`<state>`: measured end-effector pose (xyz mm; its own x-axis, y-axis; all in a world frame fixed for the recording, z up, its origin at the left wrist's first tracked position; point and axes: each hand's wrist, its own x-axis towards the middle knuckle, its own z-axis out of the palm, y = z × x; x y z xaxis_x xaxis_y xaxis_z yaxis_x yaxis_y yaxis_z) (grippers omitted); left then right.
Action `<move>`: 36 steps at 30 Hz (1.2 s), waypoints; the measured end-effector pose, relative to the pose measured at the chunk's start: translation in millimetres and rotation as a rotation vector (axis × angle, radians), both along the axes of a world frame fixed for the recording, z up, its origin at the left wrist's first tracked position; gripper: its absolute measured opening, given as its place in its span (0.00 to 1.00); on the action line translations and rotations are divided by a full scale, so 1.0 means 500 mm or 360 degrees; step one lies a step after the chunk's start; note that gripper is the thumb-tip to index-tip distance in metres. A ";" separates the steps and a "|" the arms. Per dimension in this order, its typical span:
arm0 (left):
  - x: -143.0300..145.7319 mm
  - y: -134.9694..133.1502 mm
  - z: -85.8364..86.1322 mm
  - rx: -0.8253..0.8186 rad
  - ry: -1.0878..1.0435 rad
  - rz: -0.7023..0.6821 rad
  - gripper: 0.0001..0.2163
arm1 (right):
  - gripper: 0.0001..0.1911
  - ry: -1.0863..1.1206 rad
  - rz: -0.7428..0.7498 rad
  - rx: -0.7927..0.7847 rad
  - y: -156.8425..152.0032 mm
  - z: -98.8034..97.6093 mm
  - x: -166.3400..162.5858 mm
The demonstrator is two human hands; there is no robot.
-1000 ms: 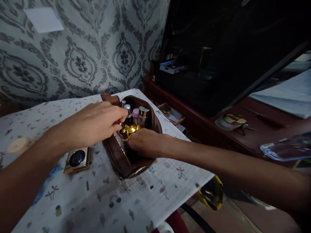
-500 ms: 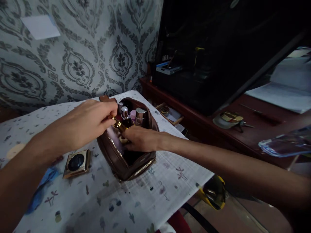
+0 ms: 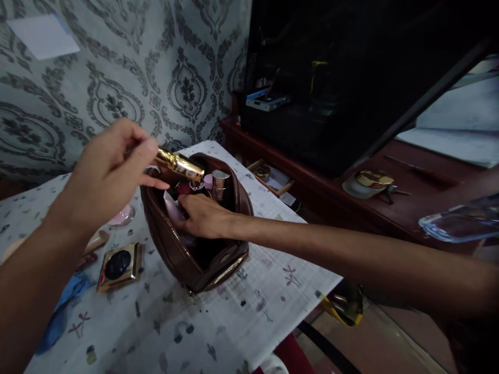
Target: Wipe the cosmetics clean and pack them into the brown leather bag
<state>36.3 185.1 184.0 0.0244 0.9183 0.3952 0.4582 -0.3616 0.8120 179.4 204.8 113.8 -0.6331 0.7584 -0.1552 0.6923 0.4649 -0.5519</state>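
A brown zippered cosmetic bag (image 3: 163,236) stands unzipped on the cloth-covered table. My left hand (image 3: 113,169) pinches a shiny gold cosmetic tube (image 3: 181,165) by one end, above the bag's opening. My right hand (image 3: 202,215) reaches inside the bag with its fingers curled beside a pale pinkish item (image 3: 172,209); the fingertips are partly hidden, and I cannot make out what they grip. Also in the bag are a silver-capped bottle (image 3: 221,183), a small pink cap (image 3: 208,181) and a round-topped silver cap (image 3: 197,185).
Left of the bag lie a gold square compact (image 3: 119,265), a pink round item (image 3: 122,215), a beige tube (image 3: 97,241) and a blue cloth (image 3: 64,311). At right, a dark wooden stand (image 3: 331,200) holds a gold-lidded jar (image 3: 368,183) and a large black screen (image 3: 331,78).
My left hand has lifted the gold tube up and left, out of the bag. My right hand has let go of the tube's other end and shifted left inside the bag.
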 end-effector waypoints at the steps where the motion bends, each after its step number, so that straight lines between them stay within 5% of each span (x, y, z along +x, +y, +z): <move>1: 0.005 0.005 0.004 -0.0037 -0.0207 0.0019 0.07 | 0.18 0.0030 0.0003 -0.0026 0.001 -0.001 0.001; 5: 0.017 0.021 0.025 -0.0076 -0.0776 0.0058 0.10 | 0.10 0.0242 -0.0040 -0.0046 -0.005 -0.008 0.014; 9: 0.011 0.023 0.038 -0.0028 -0.0808 0.0144 0.07 | 0.05 0.0708 -0.0109 -0.0230 -0.018 -0.012 0.030; 12: -0.008 0.018 0.038 -0.0105 -0.0249 0.0028 0.05 | 0.03 0.1028 -0.0110 -0.0401 -0.022 -0.005 0.039; 16: -0.029 0.009 0.033 -0.0238 0.0754 -0.0237 0.17 | 0.03 0.1234 -0.0047 -0.0511 -0.021 0.006 0.041; 21: -0.034 0.009 0.038 -0.0274 0.0944 -0.0355 0.14 | 0.04 0.1306 0.0025 -0.0640 -0.019 -0.003 0.036; 24: -0.042 0.012 0.041 -0.0286 0.1004 -0.0416 0.13 | 0.06 0.1152 0.0073 -0.0572 -0.016 -0.003 0.042; 27: -0.055 0.014 0.038 -0.0229 0.1043 -0.0402 0.13 | 0.12 0.0660 0.0131 -0.0167 -0.013 0.002 0.052; 31: -0.075 0.020 0.035 0.0006 0.1021 -0.0387 0.15 | 0.06 -0.0202 0.0652 0.0277 -0.014 -0.006 0.058; 36: -0.095 0.024 0.037 0.0073 0.1074 -0.0353 0.17 | 0.11 -0.0453 0.1140 0.0549 -0.014 -0.033 0.052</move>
<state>-11.0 197.0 202.7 0.4618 0.8461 0.2662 0.7672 -0.5317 0.3589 205.2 197.8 97.4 -0.9509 0.2224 -0.2151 0.2568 0.9551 -0.1477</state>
